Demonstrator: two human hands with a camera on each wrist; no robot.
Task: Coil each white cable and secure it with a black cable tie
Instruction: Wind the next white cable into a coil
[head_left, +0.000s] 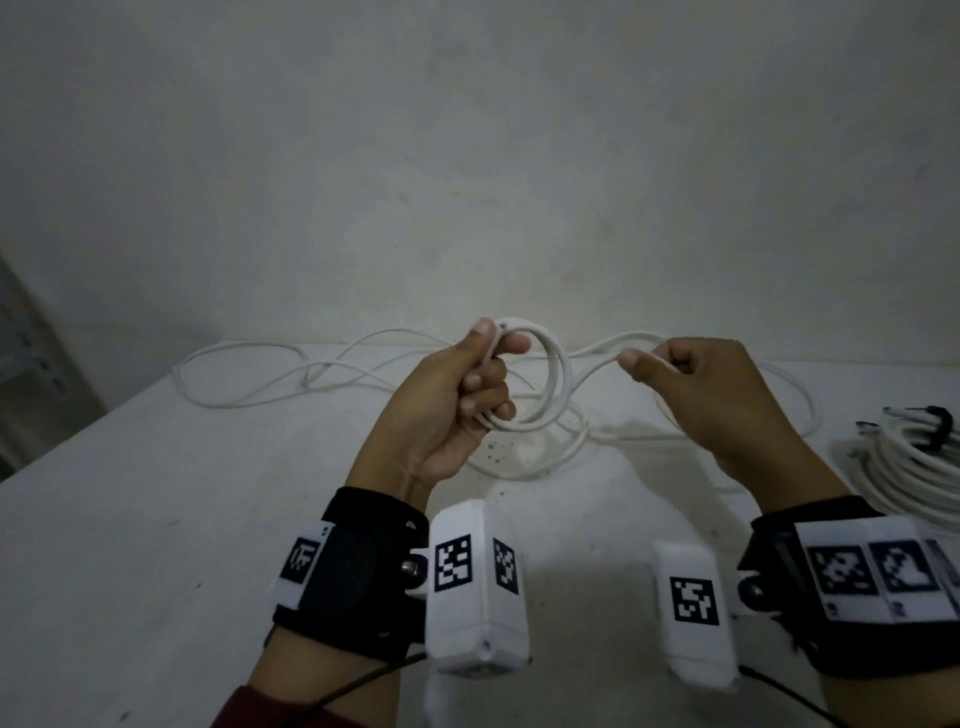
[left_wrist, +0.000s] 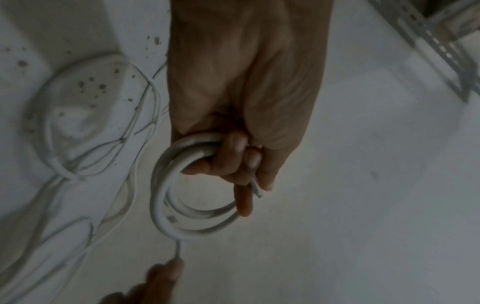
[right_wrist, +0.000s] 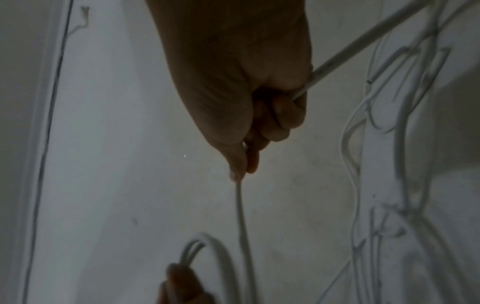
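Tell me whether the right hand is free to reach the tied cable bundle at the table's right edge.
Probably not yet: the right hand pinches the loose white cable feeding the left hand's coil. The tied cable bundle lies close beside it, path unobstructed, once it lets go.

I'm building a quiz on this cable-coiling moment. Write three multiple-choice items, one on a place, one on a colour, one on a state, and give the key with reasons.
1. Where does the already tied cable bundle lie?
A. at the table's right edge
B. at the table's left edge
C. on the floor

2. What colour is the tie on that bundle?
A. white
B. red
C. black

3. What is the left hand doing?
A. resting flat on the table
B. gripping a small coil of white cable
C. holding a tie

Key: 1 A, the bundle sits by the right wrist in the head view. 2 C, a dark band crosses the white loops. 3 B, the fingers curl round the loops, while the right hand pinches the cable running out of them.
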